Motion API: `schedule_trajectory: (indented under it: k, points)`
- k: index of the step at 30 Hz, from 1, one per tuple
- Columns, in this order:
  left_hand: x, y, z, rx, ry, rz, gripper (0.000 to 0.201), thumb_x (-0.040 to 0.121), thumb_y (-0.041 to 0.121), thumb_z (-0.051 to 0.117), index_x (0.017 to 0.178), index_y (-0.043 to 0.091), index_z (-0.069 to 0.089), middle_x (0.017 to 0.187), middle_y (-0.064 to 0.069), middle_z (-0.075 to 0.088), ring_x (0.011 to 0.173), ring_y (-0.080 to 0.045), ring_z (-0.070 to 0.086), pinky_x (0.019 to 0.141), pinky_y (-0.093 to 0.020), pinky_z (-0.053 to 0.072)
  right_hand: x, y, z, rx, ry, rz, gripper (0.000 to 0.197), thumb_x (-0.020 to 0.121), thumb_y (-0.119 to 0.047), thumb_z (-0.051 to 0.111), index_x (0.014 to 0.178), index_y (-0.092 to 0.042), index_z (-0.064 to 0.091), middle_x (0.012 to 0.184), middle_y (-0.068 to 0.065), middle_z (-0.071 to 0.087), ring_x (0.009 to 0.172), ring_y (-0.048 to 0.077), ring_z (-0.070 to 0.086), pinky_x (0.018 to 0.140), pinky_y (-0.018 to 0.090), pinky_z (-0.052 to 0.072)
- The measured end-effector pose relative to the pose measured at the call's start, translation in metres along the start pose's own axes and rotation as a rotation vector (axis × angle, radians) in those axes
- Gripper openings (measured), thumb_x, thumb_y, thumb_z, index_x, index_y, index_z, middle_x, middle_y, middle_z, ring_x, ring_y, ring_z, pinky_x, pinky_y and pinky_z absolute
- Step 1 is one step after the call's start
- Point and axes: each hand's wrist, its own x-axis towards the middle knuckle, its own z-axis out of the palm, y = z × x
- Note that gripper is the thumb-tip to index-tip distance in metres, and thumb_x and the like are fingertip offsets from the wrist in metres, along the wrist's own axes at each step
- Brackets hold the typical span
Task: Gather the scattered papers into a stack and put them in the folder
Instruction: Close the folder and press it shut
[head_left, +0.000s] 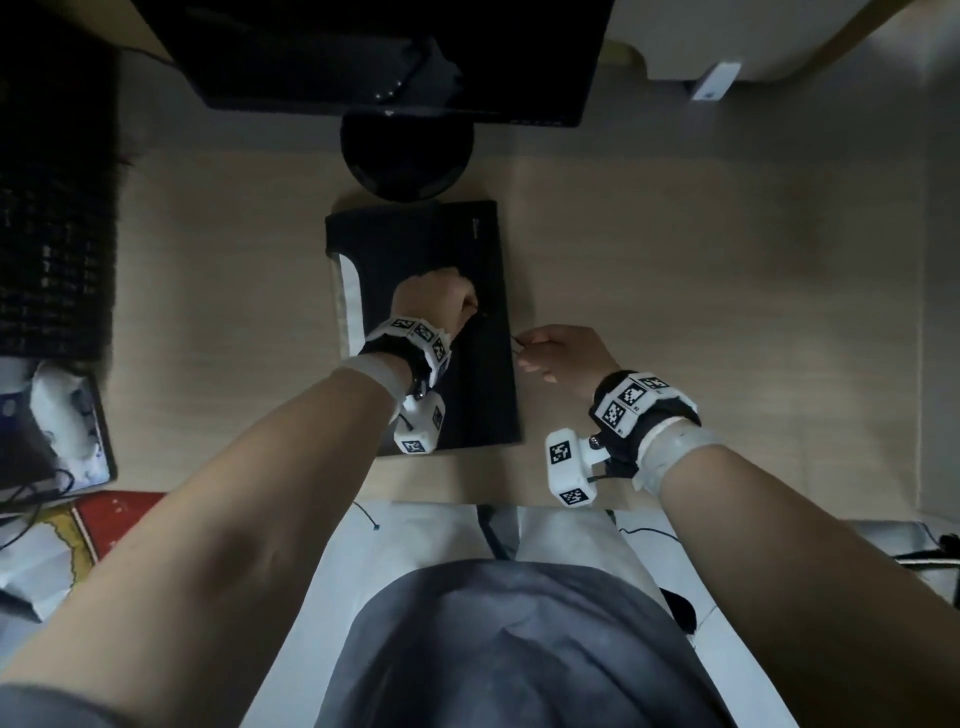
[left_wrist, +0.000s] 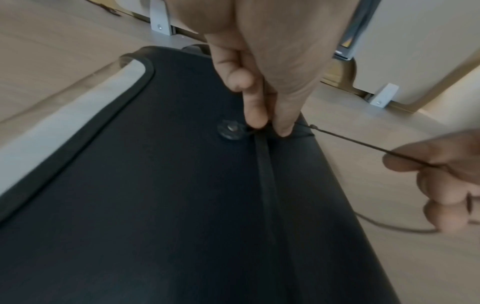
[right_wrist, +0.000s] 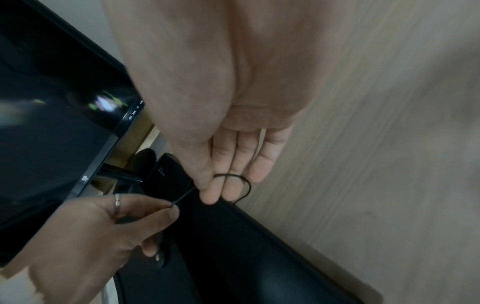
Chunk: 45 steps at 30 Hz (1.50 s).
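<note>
A black folder (head_left: 467, 249) lies flat on the desk with its flap down. White papers (head_left: 350, 306) show along its left edge under the flap. My left hand (head_left: 470, 306) rests on the folder and pinches the thin closure string (left_wrist: 363, 144) right beside the round button (left_wrist: 230, 130). The string runs taut to my right hand (head_left: 522, 345), just off the folder's right edge, which pinches it between thumb and forefinger (right_wrist: 207, 190). A loose loop of string (right_wrist: 244, 185) curls past the right fingers.
A dark monitor (head_left: 395, 52) and its round stand base (head_left: 408, 156) sit just behind the folder. A black keyboard (head_left: 52, 249) is at the left. Cluttered items, one red (head_left: 119, 519), lie at the lower left. Bare wooden desk (head_left: 701, 270) stretches to the right.
</note>
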Motion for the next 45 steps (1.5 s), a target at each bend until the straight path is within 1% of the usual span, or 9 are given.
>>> schedule_trajectory:
  k: [6,9,14,22,25,30,37,41,45]
  points:
    - [0.007,-0.035,-0.017,-0.208,0.006,-0.1,0.007,0.086,0.03,0.065,0.092,0.032,0.068,0.1,0.01,0.067,0.09,-0.015,0.065,0.081,-0.033,0.053,0.023,-0.009,0.02,0.028,0.035,0.026,0.025,0.082,-0.004,0.069,0.107,-0.007,0.073,0.085,0.01,0.07,0.07,0.009,0.063,0.053,0.006,0.043]
    - [-0.001,-0.058,-0.019,-0.318,0.009,-0.151,0.006,0.083,0.028,0.067,0.087,0.032,0.066,0.086,0.015,0.069,0.077,-0.01,0.066,0.076,-0.031,0.055,0.031,-0.013,0.041,-0.024,0.021,0.056,0.022,0.082,-0.008,0.069,0.104,-0.011,0.074,0.091,0.01,0.073,0.076,0.011,0.065,0.058,0.009,0.045]
    - [-0.032,-0.083,-0.005,-0.163,-0.009,-0.061,0.013,0.083,0.031,0.061,0.093,0.034,0.068,0.095,0.012,0.069,0.088,-0.013,0.065,0.078,-0.03,0.052,0.035,-0.01,0.061,-0.078,0.049,0.079,0.016,0.081,-0.011,0.07,0.096,-0.018,0.074,0.089,0.008,0.074,0.074,0.009,0.066,0.069,0.019,0.05]
    - [-0.044,-0.038,0.02,-0.032,-0.151,0.223,0.019,0.089,0.04,0.06,0.1,0.027,0.069,0.103,0.007,0.064,0.094,-0.018,0.063,0.078,-0.031,0.047,0.023,0.003,0.046,-0.108,0.072,0.074,0.017,0.081,-0.008,0.07,0.094,-0.017,0.075,0.081,0.004,0.072,0.074,0.01,0.064,0.063,0.017,0.046]
    - [-0.041,-0.021,0.027,-0.044,-0.124,0.218,0.021,0.091,0.033,0.061,0.11,0.024,0.065,0.11,0.004,0.063,0.097,-0.019,0.063,0.081,-0.03,0.045,0.016,0.007,0.032,-0.1,0.074,0.032,0.017,0.081,-0.009,0.071,0.096,-0.016,0.075,0.085,0.006,0.073,0.075,0.01,0.065,0.066,0.018,0.048]
    - [-0.021,-0.003,0.019,-0.035,-0.003,0.15,0.016,0.093,0.027,0.058,0.103,0.022,0.07,0.109,0.004,0.065,0.096,-0.018,0.064,0.084,-0.03,0.046,0.008,0.01,0.016,0.006,0.068,-0.041,0.02,0.084,-0.008,0.07,0.104,-0.008,0.073,0.092,0.011,0.072,0.077,0.012,0.064,0.057,0.012,0.047]
    - [0.019,-0.022,-0.007,0.096,-0.023,0.071,0.011,0.09,0.031,0.062,0.095,0.028,0.071,0.108,0.003,0.06,0.088,-0.024,0.065,0.074,-0.03,0.045,0.023,-0.003,0.02,0.164,0.087,0.011,0.023,0.085,-0.011,0.072,0.107,-0.01,0.073,0.094,0.003,0.071,0.083,0.01,0.063,0.072,0.025,0.052]
    - [0.022,-0.045,-0.014,0.0,-0.084,0.023,0.008,0.088,0.033,0.064,0.094,0.029,0.068,0.105,0.005,0.06,0.093,-0.019,0.063,0.077,-0.029,0.044,0.035,-0.016,0.034,0.17,0.021,0.006,0.023,0.086,-0.007,0.07,0.108,-0.01,0.071,0.096,0.001,0.071,0.084,0.005,0.065,0.072,0.017,0.053]
    - [0.003,-0.077,-0.01,-0.081,-0.069,0.075,0.008,0.087,0.034,0.064,0.094,0.03,0.067,0.099,0.008,0.062,0.089,-0.015,0.063,0.077,-0.028,0.047,0.047,-0.02,0.053,0.042,0.037,0.023,0.023,0.084,-0.007,0.068,0.105,-0.014,0.072,0.095,0.001,0.072,0.092,0.014,0.066,0.081,0.023,0.052]
